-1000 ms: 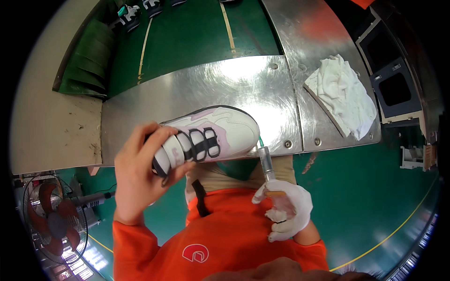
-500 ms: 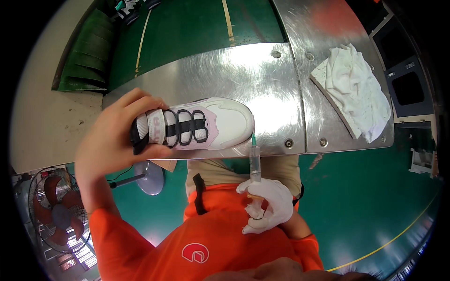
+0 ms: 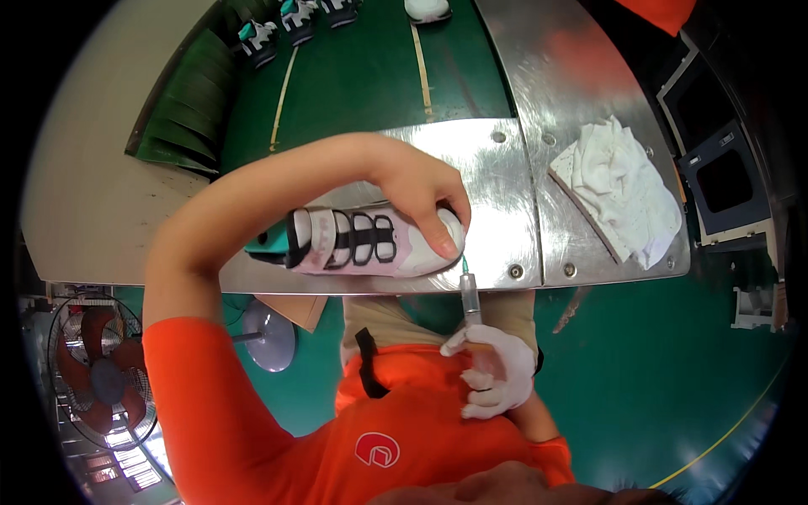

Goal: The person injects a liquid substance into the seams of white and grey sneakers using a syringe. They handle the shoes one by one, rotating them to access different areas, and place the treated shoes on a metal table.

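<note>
A white and pale pink sneaker (image 3: 406,250) with black laces lies on the metal table, its toe toward the right. My bare left hand (image 3: 425,195) reaches over it and grips the toe, thumb on top and fingers round the far end. In a white glove, my right hand (image 3: 498,370) is wrapped round a clear syringe (image 3: 470,296). The syringe's green tip (image 3: 465,265) points up at the toe's near edge; whether it touches is too fine to tell. A turquoise piece (image 3: 271,239) shows in the heel opening.
A white cloth (image 3: 624,194) lies on a flat block at the right of the metal table (image 3: 492,185). Beyond is a green belt (image 3: 362,93) carrying several shoes (image 3: 297,21). A standing fan (image 3: 106,380) is at the lower left.
My left hand has gone from the sneaker's heel to its toe, the arm now crossing above the shoe. The syringe stays at the toe's edge. More shoes show on the belt.
</note>
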{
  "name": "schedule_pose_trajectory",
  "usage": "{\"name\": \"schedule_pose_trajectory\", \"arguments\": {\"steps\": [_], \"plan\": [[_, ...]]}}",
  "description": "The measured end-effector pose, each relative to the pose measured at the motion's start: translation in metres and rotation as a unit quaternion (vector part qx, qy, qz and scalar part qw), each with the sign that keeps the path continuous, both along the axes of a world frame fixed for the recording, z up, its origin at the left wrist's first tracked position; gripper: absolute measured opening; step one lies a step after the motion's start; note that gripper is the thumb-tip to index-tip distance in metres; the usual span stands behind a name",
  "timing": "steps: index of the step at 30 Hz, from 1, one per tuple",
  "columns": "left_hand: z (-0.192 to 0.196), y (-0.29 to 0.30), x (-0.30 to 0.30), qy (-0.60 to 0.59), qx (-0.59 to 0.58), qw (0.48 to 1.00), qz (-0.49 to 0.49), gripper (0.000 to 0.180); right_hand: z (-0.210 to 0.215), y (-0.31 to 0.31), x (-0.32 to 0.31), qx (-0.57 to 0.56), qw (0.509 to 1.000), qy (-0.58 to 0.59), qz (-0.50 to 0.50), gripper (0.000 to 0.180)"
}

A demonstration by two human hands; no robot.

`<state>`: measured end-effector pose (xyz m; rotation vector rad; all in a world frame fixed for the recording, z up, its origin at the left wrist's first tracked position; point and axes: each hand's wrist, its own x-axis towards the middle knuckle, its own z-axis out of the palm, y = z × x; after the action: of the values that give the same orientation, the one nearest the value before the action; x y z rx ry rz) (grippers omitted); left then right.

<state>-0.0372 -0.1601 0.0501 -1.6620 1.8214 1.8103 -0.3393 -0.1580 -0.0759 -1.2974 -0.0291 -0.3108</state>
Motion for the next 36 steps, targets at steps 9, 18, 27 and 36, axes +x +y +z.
{"name": "schedule_pose_trajectory", "arguments": {"steps": [9,18,27,36], "plan": [[0.089,0.09,0.001,0.124,-0.424,0.852,0.28,0.056,0.123,-0.061,0.034,0.039,0.993,-0.11,0.024,0.047],[0.002,0.134,0.02,0.234,-0.494,0.653,0.524,0.067,0.177,-0.073,0.118,0.047,0.991,0.034,0.122,0.081],[-0.041,0.139,0.039,0.277,-0.485,0.6,0.572,0.06,0.145,-0.077,0.141,0.086,0.99,0.03,0.11,0.1],[-0.049,0.138,0.04,0.315,-0.456,0.572,0.605,0.06,0.102,-0.095,0.144,0.154,0.961,-0.083,0.213,0.095]]}}
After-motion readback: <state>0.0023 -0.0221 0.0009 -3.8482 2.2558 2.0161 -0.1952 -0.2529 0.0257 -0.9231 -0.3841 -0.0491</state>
